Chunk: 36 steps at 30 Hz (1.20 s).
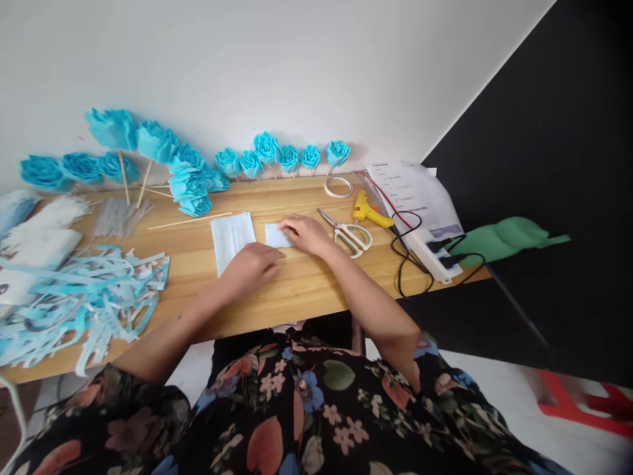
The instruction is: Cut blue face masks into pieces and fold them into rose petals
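A small pale-blue folded piece of thin fabric [277, 236] lies flat on the wooden table in front of me. My right hand [307, 234] is on its right end, with curled fingers closed over that edge. Just left of it, my left hand [252, 265] rests low over the table, its fingers loosely bent and nothing visible in them. The left hand partly covers a larger light-blue pleated sheet [231, 236]. White-handled scissors [353, 236] lie to the right of my right hand, blades pointing away from me.
Blue flowers on sticks [186, 178] line the wall. Cut blue strips [93, 297] pile up at left, near a bundle of clear ties [119, 218]. At right are a yellow glue gun [368, 210], a tape roll [339, 187], papers [413, 194] and a power strip [430, 254] with cables.
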### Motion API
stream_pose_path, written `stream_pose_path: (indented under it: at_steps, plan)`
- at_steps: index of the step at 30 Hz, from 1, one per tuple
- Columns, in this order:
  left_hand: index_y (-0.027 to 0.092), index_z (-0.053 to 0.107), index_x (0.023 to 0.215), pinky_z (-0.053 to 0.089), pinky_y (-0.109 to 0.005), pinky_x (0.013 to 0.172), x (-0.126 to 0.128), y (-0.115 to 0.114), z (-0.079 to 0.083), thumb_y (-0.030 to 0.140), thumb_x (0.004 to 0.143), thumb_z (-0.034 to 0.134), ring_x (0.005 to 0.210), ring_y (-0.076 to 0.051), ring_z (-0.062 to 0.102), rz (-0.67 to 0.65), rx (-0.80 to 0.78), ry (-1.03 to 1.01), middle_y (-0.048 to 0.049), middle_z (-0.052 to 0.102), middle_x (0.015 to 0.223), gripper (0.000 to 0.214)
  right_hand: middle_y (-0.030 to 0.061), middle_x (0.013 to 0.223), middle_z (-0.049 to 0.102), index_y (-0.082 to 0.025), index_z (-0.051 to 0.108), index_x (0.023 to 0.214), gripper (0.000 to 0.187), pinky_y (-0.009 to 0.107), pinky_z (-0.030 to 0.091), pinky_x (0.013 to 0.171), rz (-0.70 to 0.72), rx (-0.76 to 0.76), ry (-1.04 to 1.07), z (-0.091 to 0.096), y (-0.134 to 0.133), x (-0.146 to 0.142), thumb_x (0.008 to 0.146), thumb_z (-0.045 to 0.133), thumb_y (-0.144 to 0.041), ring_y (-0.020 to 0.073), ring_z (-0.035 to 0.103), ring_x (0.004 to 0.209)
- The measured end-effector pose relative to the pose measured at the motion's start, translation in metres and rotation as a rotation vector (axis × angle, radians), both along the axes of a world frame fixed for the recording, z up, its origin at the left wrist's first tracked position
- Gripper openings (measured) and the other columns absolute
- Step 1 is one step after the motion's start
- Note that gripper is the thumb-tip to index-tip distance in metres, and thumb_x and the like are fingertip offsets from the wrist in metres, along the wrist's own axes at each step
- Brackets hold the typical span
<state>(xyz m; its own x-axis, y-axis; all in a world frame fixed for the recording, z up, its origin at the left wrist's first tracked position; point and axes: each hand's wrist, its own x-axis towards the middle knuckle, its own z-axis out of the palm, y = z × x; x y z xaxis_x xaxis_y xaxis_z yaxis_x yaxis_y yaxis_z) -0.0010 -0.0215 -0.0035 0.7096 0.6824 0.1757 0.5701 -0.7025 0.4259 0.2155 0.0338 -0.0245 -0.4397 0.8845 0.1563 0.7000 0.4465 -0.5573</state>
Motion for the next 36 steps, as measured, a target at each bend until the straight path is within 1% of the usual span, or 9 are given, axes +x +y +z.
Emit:
stream_pose_path:
  at_steps: [4,8,11,15,23,25,30,33,36]
  plan:
    - [0.018,0.070,0.101,0.051,-0.034,0.078,-0.029,0.012,0.014,0.034,0.097,0.049,0.087,-0.022,0.070,0.218,-0.112,-0.093,-0.0086,0.077,0.102,0.027,0.0076,0.110,0.074,-0.019,0.073,0.106,0.025,0.030,0.045,0.083,-0.010,-0.004,-0.009,0.002,-0.001,-0.002,0.095,0.051,-0.016,0.0199,0.067,0.099]
    - [0.019,0.069,0.095,0.047,-0.033,0.073,-0.048,0.016,0.007,0.035,0.093,0.055,0.081,-0.023,0.065,0.340,-0.072,0.141,-0.0078,0.073,0.092,0.021,0.0072,0.111,0.075,-0.019,0.073,0.104,0.023,0.031,0.045,0.083,-0.026,-0.004,-0.004,0.002,-0.001,-0.003,0.095,0.052,-0.017,0.0200,0.067,0.099]
    - [0.020,0.067,0.092,0.046,-0.035,0.077,-0.050,0.014,-0.009,0.036,0.090,0.061,0.086,-0.025,0.063,0.323,-0.014,0.227,-0.0087,0.068,0.089,0.017,0.0068,0.110,0.075,-0.020,0.073,0.104,0.023,0.031,0.045,0.083,-0.036,-0.012,-0.013,0.004,-0.002,-0.004,0.095,0.052,-0.016,0.0201,0.066,0.099]
    - [0.020,0.064,0.085,0.046,-0.037,0.081,-0.048,0.012,-0.019,0.028,0.092,0.057,0.089,-0.026,0.061,0.316,-0.014,0.182,-0.0093,0.066,0.088,0.013,0.0063,0.109,0.075,-0.020,0.073,0.103,0.023,0.031,0.045,0.085,-0.040,-0.008,-0.014,0.005,-0.004,-0.004,0.095,0.052,-0.015,0.0196,0.066,0.100]
    - [0.020,0.067,0.080,0.046,-0.033,0.075,-0.068,0.019,0.001,0.036,0.087,0.060,0.078,-0.022,0.063,0.200,-0.234,0.106,-0.0068,0.070,0.083,0.019,0.0065,0.107,0.075,-0.020,0.074,0.103,0.022,0.031,0.045,0.083,-0.051,0.003,0.000,0.000,-0.001,-0.003,0.094,0.054,-0.017,0.0195,0.066,0.095]
    - [0.020,0.070,0.086,0.046,-0.032,0.072,-0.075,0.025,0.009,0.040,0.088,0.058,0.077,-0.022,0.064,0.285,-0.267,0.085,-0.0060,0.073,0.085,0.023,0.0065,0.108,0.075,-0.019,0.074,0.104,0.023,0.031,0.045,0.082,-0.044,0.013,0.007,-0.002,0.000,-0.002,0.094,0.053,-0.017,0.0195,0.067,0.094]
    - [0.020,0.072,0.093,0.045,-0.036,0.075,-0.077,0.047,0.024,0.042,0.095,0.048,0.091,-0.030,0.068,0.645,-0.076,0.258,-0.0121,0.075,0.098,0.033,0.0061,0.108,0.076,-0.020,0.074,0.102,0.022,0.031,0.045,0.085,-0.048,0.018,0.020,-0.003,0.001,-0.003,0.093,0.054,-0.017,0.0204,0.067,0.098]
    - [0.019,0.072,0.094,0.045,-0.038,0.072,-0.068,0.058,0.020,0.051,0.097,0.044,0.087,-0.034,0.068,0.753,-0.068,0.384,-0.0156,0.074,0.093,0.042,0.0059,0.107,0.076,-0.020,0.074,0.103,0.023,0.030,0.045,0.083,-0.055,0.016,0.013,-0.003,0.000,-0.002,0.093,0.054,-0.018,0.0199,0.067,0.095]
    - [0.019,0.070,0.104,0.045,-0.037,0.073,-0.061,0.062,0.011,0.048,0.095,0.050,0.093,-0.034,0.068,0.796,-0.109,0.387,-0.0163,0.075,0.100,0.036,0.0053,0.104,0.076,-0.021,0.074,0.103,0.024,0.029,0.044,0.079,-0.060,0.019,0.011,-0.003,0.000,-0.002,0.093,0.053,-0.018,0.0186,0.066,0.090]
